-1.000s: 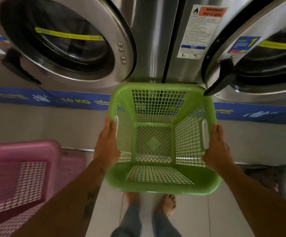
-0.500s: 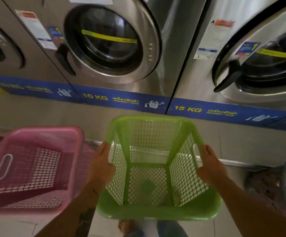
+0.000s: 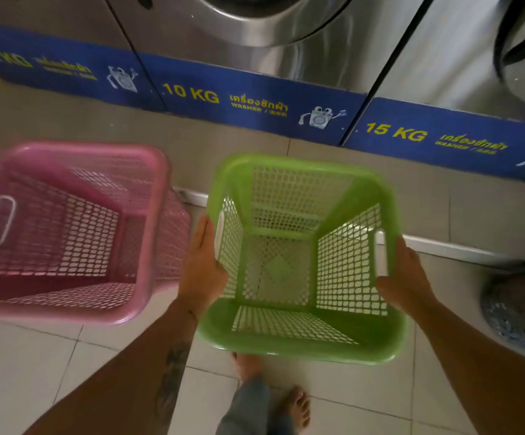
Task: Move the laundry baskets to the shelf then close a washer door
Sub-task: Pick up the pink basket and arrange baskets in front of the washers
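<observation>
Green basket (image 3: 302, 350) held level above the floor, before the washers (image 3: 286, 32). Left hand (image 3: 203, 268) and right hand (image 3: 402, 277) grip opposite walls beside the handle slots (balanced carry). Pink basket (image 3: 82, 149) just beside, unheld.

The floor (image 3: 35, 372) is pale square tiles with thin dark joints. At left a pink basket (image 3: 66, 233) sits tilted, near the raised tiled step (image 3: 192, 146) that carries the washers (image 3: 302, 67). Two bare feet (image 3: 298, 406) stand on the tiles at the bottom, and a blurred dark basket (image 3: 518, 309) sits at right.
</observation>
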### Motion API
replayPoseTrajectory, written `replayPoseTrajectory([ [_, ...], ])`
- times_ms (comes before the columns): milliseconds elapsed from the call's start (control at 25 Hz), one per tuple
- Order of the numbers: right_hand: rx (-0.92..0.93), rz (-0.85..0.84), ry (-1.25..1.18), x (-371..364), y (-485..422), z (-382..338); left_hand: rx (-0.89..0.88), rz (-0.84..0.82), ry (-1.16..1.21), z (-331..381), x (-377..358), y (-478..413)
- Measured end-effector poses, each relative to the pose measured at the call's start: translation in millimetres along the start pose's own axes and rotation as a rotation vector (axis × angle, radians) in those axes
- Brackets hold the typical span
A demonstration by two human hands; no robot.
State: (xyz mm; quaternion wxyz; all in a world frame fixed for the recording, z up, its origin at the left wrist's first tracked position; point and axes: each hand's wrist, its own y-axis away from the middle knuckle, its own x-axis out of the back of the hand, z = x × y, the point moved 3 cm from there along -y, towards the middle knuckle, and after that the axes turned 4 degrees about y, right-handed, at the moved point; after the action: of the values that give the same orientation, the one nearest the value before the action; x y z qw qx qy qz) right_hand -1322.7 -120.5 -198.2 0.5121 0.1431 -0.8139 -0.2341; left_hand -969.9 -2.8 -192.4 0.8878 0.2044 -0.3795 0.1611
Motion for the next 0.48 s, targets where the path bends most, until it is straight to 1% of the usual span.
replayPoseTrajectory([
  [160,-0.039,-0.031,-0.068,-25.7,2.4,23.5,0.032,-0.128,-0.047,-28.3,-18.8,12.6],
  [320,-0.022,-0.087,0.044,-14.1,30.2,23.9,0.118,-0.274,-0.041,-22.7,-14.5,19.6],
  [400,0.019,-0.086,0.116,1.9,53.7,7.8,0.185,-0.274,-0.021,-6.9,3.5,26.5],
  [480,0.076,-0.092,0.126,24.0,83.3,-15.7,0.203,-0.266,0.002,16.5,32.2,43.0],
])
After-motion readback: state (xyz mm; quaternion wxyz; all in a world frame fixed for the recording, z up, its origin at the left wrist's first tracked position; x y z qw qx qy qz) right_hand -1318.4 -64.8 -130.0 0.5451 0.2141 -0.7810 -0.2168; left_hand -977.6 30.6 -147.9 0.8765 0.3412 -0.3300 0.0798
